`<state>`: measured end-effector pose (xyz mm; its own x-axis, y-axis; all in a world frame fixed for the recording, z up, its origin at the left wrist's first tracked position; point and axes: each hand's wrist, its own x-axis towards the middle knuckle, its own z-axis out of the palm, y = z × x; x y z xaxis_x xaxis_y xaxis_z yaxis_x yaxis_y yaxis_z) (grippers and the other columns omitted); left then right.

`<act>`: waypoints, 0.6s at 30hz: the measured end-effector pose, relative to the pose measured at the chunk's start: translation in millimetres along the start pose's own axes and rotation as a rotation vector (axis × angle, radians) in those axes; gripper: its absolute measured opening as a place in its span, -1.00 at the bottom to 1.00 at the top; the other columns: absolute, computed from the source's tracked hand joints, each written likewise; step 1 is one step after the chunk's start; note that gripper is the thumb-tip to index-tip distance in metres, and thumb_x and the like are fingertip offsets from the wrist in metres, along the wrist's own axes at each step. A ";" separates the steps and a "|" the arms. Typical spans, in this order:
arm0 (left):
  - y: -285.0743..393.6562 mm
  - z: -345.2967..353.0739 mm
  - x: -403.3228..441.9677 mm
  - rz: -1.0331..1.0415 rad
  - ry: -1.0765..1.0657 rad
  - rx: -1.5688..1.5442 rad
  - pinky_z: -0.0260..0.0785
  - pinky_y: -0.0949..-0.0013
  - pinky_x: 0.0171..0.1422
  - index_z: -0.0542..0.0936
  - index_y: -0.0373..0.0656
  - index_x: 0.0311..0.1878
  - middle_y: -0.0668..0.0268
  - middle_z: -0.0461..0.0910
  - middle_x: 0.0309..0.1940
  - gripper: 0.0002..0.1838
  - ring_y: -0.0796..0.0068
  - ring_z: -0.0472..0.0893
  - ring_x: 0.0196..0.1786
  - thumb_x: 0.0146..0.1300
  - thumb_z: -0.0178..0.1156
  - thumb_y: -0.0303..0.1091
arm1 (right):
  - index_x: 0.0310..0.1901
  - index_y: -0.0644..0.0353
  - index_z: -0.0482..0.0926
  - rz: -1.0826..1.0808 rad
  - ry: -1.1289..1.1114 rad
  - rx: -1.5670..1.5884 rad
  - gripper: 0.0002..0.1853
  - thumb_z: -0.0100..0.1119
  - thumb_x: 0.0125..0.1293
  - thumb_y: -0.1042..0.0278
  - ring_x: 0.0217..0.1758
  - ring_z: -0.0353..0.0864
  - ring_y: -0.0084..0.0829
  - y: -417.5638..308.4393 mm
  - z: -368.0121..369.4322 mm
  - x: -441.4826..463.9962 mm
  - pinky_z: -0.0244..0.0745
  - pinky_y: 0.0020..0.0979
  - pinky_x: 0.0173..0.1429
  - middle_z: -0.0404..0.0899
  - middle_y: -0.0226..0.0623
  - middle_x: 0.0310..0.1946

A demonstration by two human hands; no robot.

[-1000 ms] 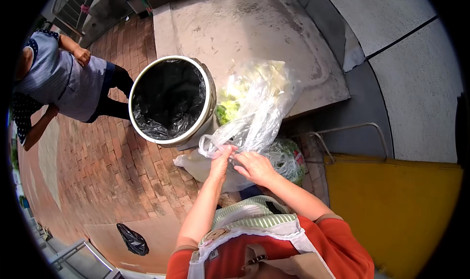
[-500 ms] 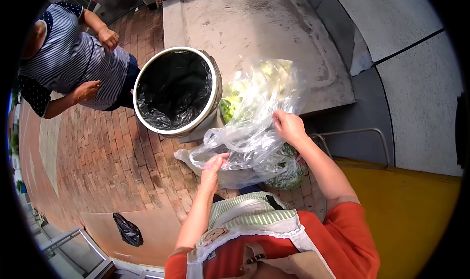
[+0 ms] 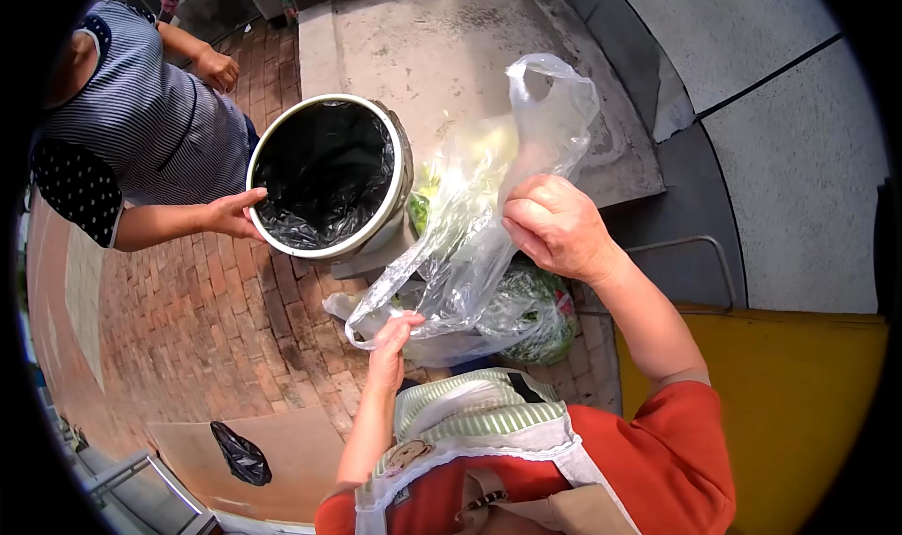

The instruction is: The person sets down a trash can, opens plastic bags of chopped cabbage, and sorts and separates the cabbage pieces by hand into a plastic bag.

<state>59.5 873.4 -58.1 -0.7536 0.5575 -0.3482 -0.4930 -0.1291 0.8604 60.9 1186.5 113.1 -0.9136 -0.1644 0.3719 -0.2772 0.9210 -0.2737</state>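
Observation:
A clear plastic bag (image 3: 474, 277) is stretched between my hands. My right hand (image 3: 556, 225) grips its upper side in a closed fist, and a handle loop stands up beyond my fingers. My left hand (image 3: 392, 347) pinches the lower left edge of the bag. Pale green leafy vegetables (image 3: 421, 201) show behind the plastic, partly hidden by it. Below my right hand sits another clear bag of dark green leaves (image 3: 543, 324); the plastic covers part of it.
A round bin (image 3: 402, 173) with a black liner stands at the left of the bags. A co-worker's hand (image 3: 235, 214) holds its rim. Behind lies a concrete slab (image 3: 413, 42). A metal bar (image 3: 723, 263) and yellow surface (image 3: 770, 394) are at right.
My right hand has lifted and closed higher on the plastic bag, raising a handle loop. The co-worker's hand has come onto the bin's rim. My left hand keeps its pinch.

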 end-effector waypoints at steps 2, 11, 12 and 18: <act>-6.4 -7.8 -5.9 0.023 0.037 -0.077 0.06 0.22 0.41 0.66 -0.28 -0.10 0.17 0.59 0.02 -0.66 0.29 0.42 0.21 0.35 0.16 -0.15 | -0.09 0.22 0.56 0.362 -0.334 -0.123 -0.64 0.09 0.34 0.07 0.02 0.58 -0.10 16.8 38.2 -15.1 0.49 -0.20 0.09 0.61 -0.15 -0.10; -2.2 -25.3 -11.9 0.017 0.110 -0.318 0.15 0.23 0.36 0.62 -0.27 -0.10 0.10 0.62 -0.04 -0.65 0.29 0.51 0.13 0.37 0.15 -0.12 | 0.17 0.14 0.53 0.727 -0.971 -0.237 -0.49 0.21 0.24 0.08 0.12 0.60 -0.17 40.1 28.0 -51.0 0.53 -0.20 0.11 0.61 -0.09 0.03; -2.4 -24.6 -12.5 0.014 0.109 -0.320 0.15 0.23 0.36 0.62 -0.27 -0.10 0.10 0.62 -0.04 -0.65 0.29 0.51 0.13 0.37 0.15 -0.12 | 0.12 0.18 0.55 0.707 -0.874 -0.062 -0.52 0.20 0.24 0.08 0.10 0.61 -0.14 29.4 30.0 -32.8 0.51 -0.18 0.12 0.63 -0.04 -0.04; 2.3 -21.1 -13.3 -0.054 0.092 -0.183 0.23 0.39 0.12 0.51 -0.27 0.17 0.27 0.60 -0.30 -0.49 0.50 0.53 -0.13 0.37 0.16 -0.04 | 0.47 0.18 -0.07 0.625 -0.802 0.036 -0.13 0.05 0.35 -0.17 0.35 0.37 -0.04 104.7 164.4 2.8 0.42 -0.22 0.27 0.33 0.14 0.30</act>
<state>59.2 848.3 -59.3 -0.7567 0.4913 -0.4314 -0.5978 -0.2528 0.7607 -19.6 1224.3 -60.4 -0.8246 0.1426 -0.5474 0.3219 0.9141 -0.2467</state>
